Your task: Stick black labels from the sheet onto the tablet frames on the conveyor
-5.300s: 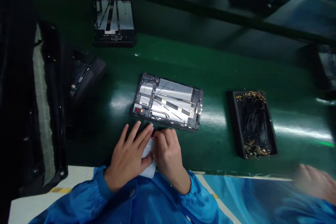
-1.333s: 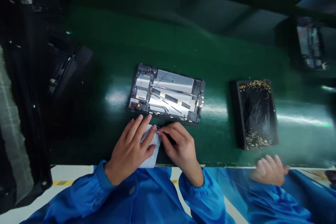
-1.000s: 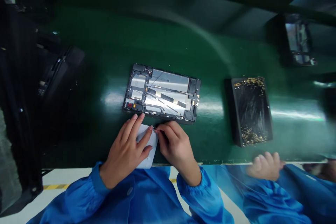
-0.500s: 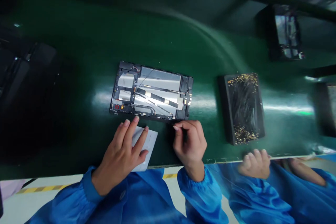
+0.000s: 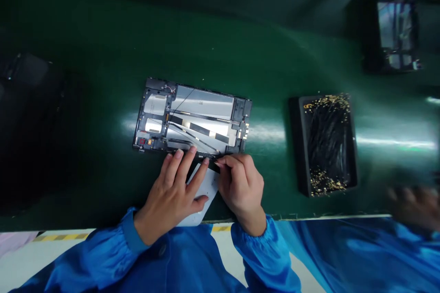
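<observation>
An opened tablet-like device (image 5: 202, 100) lies on the green table, its silver plates, black strips and cables showing. My left hand (image 5: 177, 187) has its fingers spread, the fingertips at the device's near edge and partly over a white sheet (image 5: 208, 192). Beside it on the right, my right hand (image 5: 241, 183) pinches at the same near edge, thumb and forefinger together. What sits between those fingertips is too small to make out. The white sheet lies between and under my hands, reaching the table's front edge.
To the right stands a black tray (image 5: 330, 146) of thin black cables with gold ends. Another opened device (image 5: 397, 32) rests on a dark stack at the upper right. Dark objects (image 5: 27, 78) are at the left. A co-worker's blurred hand (image 5: 415, 203) is at the right edge.
My left hand has moved right, closer to my right hand, which has shifted slightly left to the device's edge. The white sheet has moved right. The co-worker's hand has moved further right.
</observation>
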{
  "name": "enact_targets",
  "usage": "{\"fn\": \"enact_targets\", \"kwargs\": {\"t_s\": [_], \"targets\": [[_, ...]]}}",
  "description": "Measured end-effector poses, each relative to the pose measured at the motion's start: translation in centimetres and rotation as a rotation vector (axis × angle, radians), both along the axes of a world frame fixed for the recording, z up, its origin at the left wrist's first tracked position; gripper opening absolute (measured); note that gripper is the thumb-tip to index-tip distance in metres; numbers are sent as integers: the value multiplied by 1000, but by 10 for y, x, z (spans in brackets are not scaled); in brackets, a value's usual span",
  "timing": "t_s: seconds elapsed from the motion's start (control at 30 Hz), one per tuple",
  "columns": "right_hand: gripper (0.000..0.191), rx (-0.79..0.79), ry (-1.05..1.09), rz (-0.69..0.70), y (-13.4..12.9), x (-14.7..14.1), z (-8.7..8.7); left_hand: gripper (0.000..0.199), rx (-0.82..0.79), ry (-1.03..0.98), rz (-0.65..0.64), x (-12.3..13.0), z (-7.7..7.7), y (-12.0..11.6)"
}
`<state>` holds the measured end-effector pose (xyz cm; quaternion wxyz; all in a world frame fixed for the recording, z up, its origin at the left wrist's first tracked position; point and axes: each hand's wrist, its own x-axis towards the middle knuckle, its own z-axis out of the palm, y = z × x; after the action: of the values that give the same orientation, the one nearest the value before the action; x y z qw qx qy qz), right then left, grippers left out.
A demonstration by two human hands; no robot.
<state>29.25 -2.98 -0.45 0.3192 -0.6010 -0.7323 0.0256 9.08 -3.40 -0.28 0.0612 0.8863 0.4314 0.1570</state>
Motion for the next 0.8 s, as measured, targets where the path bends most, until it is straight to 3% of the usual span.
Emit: {"fn": "enact_targets", "kwargs": {"t_s": [0.23,0.5,0.8], "targets": [[20,-8,-24,16,1,1,1,102,-4,22,4,1,0,0],[20,-27,71,-7,-2,1,-2,96,-89,67,30,2,3,3],[18,-93,234,-5,-3,11,11,86,-93,5,65,4,2,2]]}}
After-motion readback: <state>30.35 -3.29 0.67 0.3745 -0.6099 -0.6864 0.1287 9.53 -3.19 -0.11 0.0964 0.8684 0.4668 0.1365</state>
